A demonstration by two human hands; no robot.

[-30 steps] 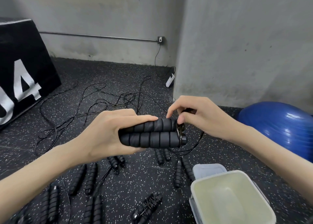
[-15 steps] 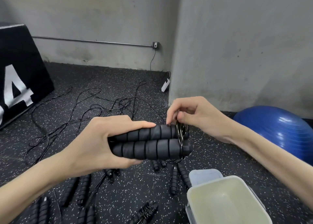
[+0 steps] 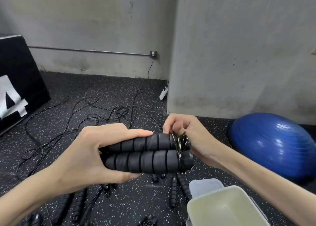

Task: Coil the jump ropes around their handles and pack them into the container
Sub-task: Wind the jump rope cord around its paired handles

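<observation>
The left hand (image 3: 89, 155) gripped two black ribbed foam handles (image 3: 147, 153) side by side; the right hand (image 3: 186, 131) pinched thin, springy cord (image 3: 178, 142) coiled around their ends. Grippy foam likely holds best mid-handle.

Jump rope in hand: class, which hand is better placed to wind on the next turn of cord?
Right. The right hand already pinches the cord at the handles' end. The left hand grips both handles, so it probably should just steady them.

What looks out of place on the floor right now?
Thin black ropes sprawl tangled across the speckled rubber floor, uncoiled. The pale plastic container holds nothing visible. No damage or spill shows.
</observation>
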